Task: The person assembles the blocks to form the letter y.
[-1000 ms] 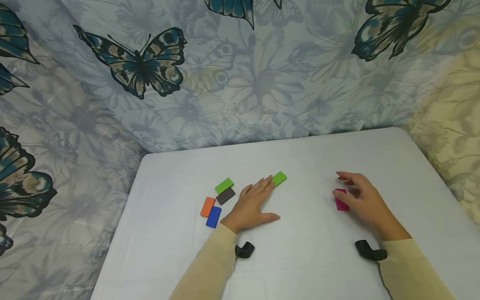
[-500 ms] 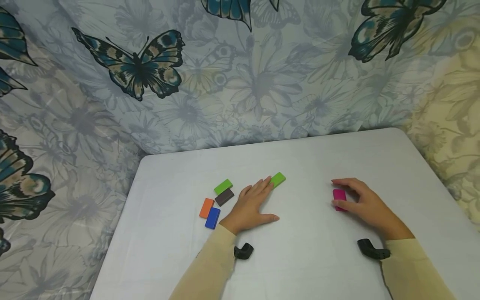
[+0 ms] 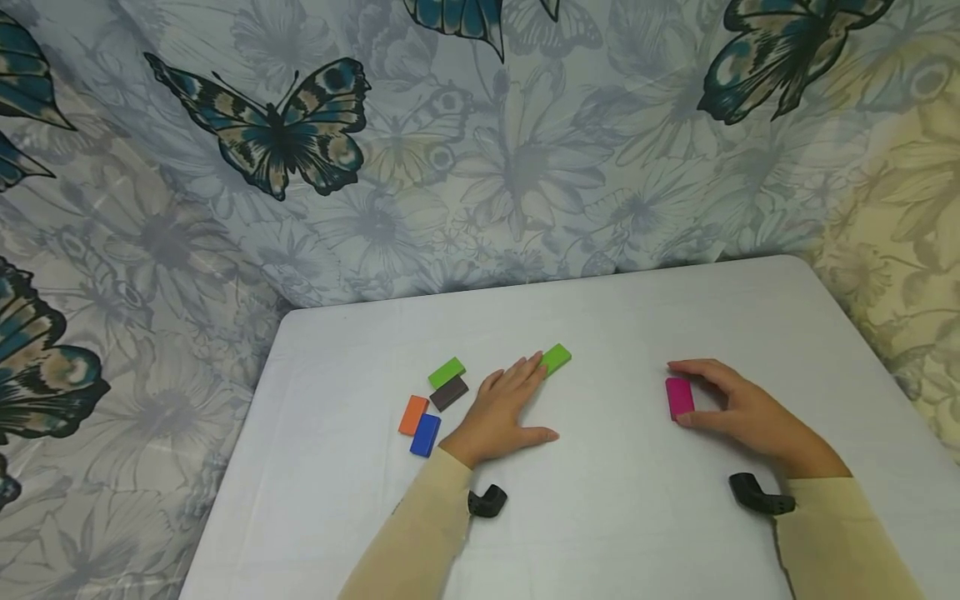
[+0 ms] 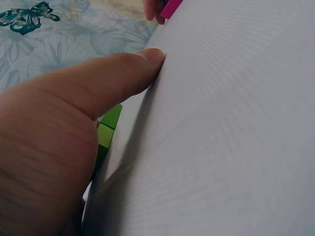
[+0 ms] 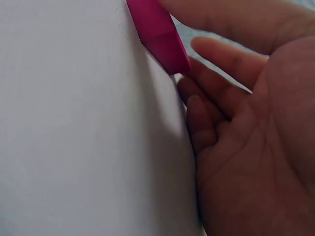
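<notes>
My left hand [image 3: 498, 412] lies palm-down on the white table with straight, slightly spread fingers. Its fingertips meet the near end of a light green rectangular block [image 3: 557, 359]; whether they press on it cannot be seen. At the right, a flat magenta block [image 3: 680, 398] rests on the table. My right hand [image 3: 742, 412] is around its right side, thumb at the near corner and index finger stretched past the far end. In the right wrist view, the thumb is close against the magenta block [image 5: 160, 37], while the other fingers are bent loosely beside it.
Left of my left hand, a second green block [image 3: 447, 372] touches a dark brown block [image 3: 450, 393]. Nearer, an orange block [image 3: 414, 415] stands against a blue block [image 3: 426, 436]. A butterfly-patterned cloth [image 3: 480, 167] hangs behind the table [image 3: 600, 517].
My right hand has shifted right and its thumb has drawn back across the magenta block to the near corner, uncovering more of it. My left hand and the other blocks stay put.
</notes>
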Demonstrator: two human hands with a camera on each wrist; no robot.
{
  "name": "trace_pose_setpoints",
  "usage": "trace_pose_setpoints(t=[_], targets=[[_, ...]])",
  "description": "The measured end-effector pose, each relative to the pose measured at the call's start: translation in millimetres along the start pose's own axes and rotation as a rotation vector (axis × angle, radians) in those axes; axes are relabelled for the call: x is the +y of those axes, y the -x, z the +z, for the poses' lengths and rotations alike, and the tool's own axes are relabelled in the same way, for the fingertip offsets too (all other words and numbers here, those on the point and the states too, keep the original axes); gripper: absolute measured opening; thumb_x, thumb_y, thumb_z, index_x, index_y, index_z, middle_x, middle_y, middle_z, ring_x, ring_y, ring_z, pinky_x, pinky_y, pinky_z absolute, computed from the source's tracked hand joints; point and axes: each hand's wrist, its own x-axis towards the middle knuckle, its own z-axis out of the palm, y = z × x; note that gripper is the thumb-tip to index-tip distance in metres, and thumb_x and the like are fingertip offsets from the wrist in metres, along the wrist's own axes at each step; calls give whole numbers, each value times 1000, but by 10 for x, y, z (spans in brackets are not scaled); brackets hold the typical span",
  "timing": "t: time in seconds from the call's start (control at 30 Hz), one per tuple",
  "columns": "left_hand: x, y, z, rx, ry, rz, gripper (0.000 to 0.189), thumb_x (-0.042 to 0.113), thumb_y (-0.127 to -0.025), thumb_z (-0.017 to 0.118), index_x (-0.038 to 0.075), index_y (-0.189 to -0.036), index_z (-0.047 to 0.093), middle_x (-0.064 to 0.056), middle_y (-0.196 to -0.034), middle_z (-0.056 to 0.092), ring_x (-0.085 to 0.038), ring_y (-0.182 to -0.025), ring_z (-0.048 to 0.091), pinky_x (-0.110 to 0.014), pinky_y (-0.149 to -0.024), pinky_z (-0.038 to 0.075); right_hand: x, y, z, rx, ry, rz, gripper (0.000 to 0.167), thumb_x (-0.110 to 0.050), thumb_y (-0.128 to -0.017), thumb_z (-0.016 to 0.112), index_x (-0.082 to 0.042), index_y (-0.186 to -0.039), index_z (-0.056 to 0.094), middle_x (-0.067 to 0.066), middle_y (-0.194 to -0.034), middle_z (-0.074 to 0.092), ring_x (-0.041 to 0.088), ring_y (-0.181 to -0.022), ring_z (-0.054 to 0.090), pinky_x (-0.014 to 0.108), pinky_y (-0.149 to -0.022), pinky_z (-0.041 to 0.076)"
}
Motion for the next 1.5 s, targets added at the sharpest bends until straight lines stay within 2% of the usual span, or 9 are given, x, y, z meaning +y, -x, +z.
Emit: trace_pose_setpoints(t=[0.17, 0.47, 0.7, 0.87, 1.07, 1.2, 1.5], targets=[[-12, -2, 4, 0, 3, -2, 106, 64, -97, 75, 19, -176, 21, 10, -181, 3, -14, -164, 6, -48, -131, 8, 12, 8, -20, -47, -15, -24, 79, -7, -90, 90, -8, -158, 52, 17, -160, 45, -13, -139, 30, 3, -104, 27], [-3, -9, 2, 0, 3, -8, 106, 63, -97, 76, 18, -176, 21, 10, -181, 3, -13, -164, 5, -48, -131, 7, 17, 15, -32, -47, 6, -47, 77, -1, -89, 88, -8, -157, 53, 18, -157, 46, -13, -138, 31, 3, -103, 29], [0, -10, 5, 8, 3, -5, 107, 64, -96, 76, 18, -176, 21, 9, -181, 3, -14, -164, 6, -49, -130, 8, 25, 11, -31, 13, 40, -20, 67, -6, -90, 90, -10, -151, 60, 17, -153, 53, -13, -133, 34, 2, -101, 29], [5, -12, 7, 1, -3, -6, 107, 65, -96, 76, 18, -176, 21, 11, -181, 2, -12, -164, 5, -48, -131, 8, 42, 5, -13, 54, 51, -34, 65, -5, -90, 90, -6, -149, 61, 16, -148, 56, -12, -132, 37, 2, -102, 28], [13, -15, 5, -1, -10, -8, 107, 66, -96, 75, 18, -176, 21, 11, -181, 1, -13, -164, 5, -48, -131, 8, 34, -3, 13, 118, 78, -35, 64, -4, -90, 90, -4, -148, 62, 14, -142, 59, 2, -121, 48, 5, -96, 34], [13, -18, 14, 4, -13, -3, 107, 66, -97, 75, 18, -176, 20, 10, -181, 2, -14, -164, 6, -48, -131, 8, 20, -2, 15, 147, 98, -24, 63, -5, -90, 90, -3, -147, 63, 16, -140, 59, 7, -115, 51, 6, -92, 36], [11, -12, 26, 26, -1, 10, 106, 63, -97, 76, 17, -175, 22, 9, -182, 4, -15, -164, 8, -49, -130, 10, 32, -52, 50, 218, 90, -10, 68, -1, -89, 90, 6, -149, 58, 25, -143, 56, -3, -118, 48, 2, -95, 35]])
